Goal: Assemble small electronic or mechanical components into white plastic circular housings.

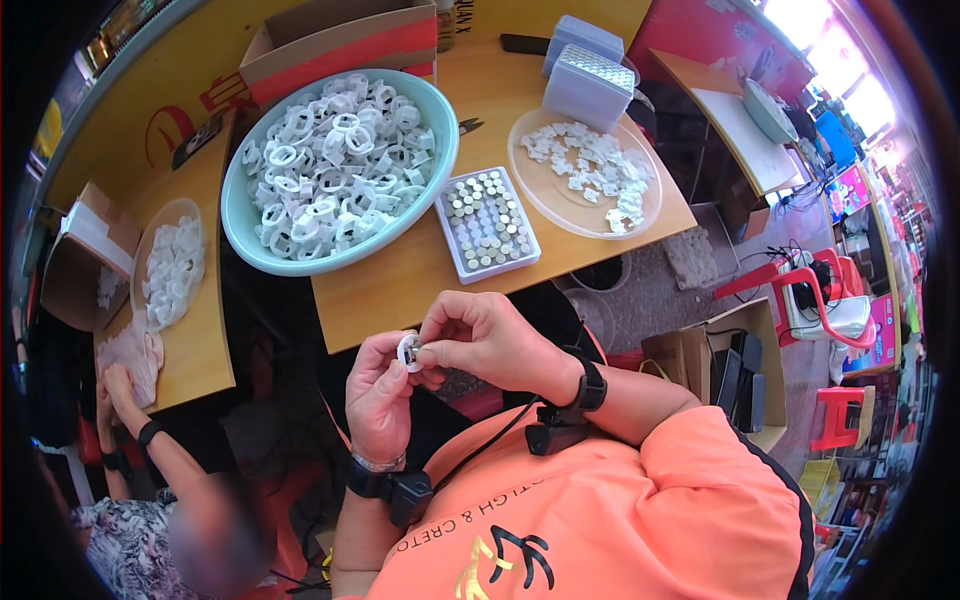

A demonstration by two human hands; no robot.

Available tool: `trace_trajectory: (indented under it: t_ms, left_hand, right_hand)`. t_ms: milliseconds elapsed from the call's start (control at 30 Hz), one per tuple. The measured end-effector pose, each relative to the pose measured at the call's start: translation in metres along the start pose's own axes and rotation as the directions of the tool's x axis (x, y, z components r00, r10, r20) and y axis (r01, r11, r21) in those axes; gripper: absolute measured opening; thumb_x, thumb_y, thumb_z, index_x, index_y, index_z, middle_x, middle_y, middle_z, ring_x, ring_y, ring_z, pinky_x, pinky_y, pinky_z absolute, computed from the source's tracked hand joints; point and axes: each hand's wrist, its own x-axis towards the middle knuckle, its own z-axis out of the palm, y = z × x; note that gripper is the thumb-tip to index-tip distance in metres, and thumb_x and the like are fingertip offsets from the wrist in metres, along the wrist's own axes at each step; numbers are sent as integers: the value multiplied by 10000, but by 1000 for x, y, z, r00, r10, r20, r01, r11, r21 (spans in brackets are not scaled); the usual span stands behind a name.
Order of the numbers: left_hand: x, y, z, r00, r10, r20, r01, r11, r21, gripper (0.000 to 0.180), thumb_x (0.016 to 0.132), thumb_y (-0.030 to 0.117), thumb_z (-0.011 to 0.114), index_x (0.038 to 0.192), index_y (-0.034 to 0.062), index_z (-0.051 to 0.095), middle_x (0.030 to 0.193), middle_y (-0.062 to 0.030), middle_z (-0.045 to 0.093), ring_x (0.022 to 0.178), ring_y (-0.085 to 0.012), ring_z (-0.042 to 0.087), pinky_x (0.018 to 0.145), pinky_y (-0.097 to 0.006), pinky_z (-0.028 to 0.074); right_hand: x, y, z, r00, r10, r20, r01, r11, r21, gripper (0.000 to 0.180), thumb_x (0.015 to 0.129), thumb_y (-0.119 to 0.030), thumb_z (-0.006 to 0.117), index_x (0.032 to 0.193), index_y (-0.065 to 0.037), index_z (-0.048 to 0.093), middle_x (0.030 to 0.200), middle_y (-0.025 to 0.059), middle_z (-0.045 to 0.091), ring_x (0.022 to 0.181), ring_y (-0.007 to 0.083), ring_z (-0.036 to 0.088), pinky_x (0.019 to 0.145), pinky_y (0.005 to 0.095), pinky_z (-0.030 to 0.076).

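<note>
In front of my chest, my left hand (380, 395) pinches a white plastic ring part (405, 346) between thumb and fingers. My right hand (480, 340) is closed at the ring's right side, its thumb and forefinger pressed together there. A small dark and metallic bit shows inside the ring, but the fingertips hide most of it. Beyond my hands stands a white tray (463, 262) of small silver discs. Farther left, a large pale green basin (232, 205) is heaped with similar white ring parts (340, 160).
A round clear plate (530, 205) of small white pieces lies at the right. Behind it stand plastic boxes (590, 88); a cardboard box (340, 45) is at the back. On the left, a co-worker's hands (118, 385) rest near a plate of white parts (172, 270).
</note>
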Motion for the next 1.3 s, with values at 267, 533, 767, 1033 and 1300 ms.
trace_trajectory:
  t_ms: [267,533,767,1033,1300]
  left_hand:
    - [-1,-2,0,1000,1,21,-2,999,51,274,949,183,535,1145,-8,521,919,-126,634,773,-208,638,706,-310,523]
    - [-2,-4,2,998,-12,61,12,1000,3,275,960,185,531,1161,-2,525,937,-111,644,783,-187,644,716,-293,524]
    - [-2,-6,4,999,-26,45,31,993,-115,283,972,211,509,1156,-4,516,933,-122,645,783,-194,644,707,-303,528]
    - [-5,-5,10,1000,-6,-7,6,1000,-14,262,969,186,509,1152,-1,514,928,-112,636,775,-181,633,712,-292,522]
    - [-2,-7,11,997,-11,-80,9,1000,-21,250,963,185,506,1123,-7,510,881,-110,631,745,-186,627,689,-294,517]
  right_hand:
    - [0,1,-4,995,83,50,-90,987,137,129,824,-43,713,837,20,602,760,63,670,670,88,623,614,232,501]
    - [-3,-3,-4,996,82,47,-88,987,132,155,835,-43,704,824,22,564,736,68,653,629,93,612,579,235,494]
    - [-4,-6,-2,999,34,15,-35,997,65,154,848,-25,678,863,27,534,730,67,640,609,104,619,552,238,496]
    - [-4,-1,-1,997,79,23,-81,994,70,143,865,-40,679,908,1,550,812,44,652,731,76,613,635,224,501]
    - [5,5,-8,986,127,106,-144,973,178,161,859,-62,691,905,4,551,811,51,654,722,84,619,646,218,503]
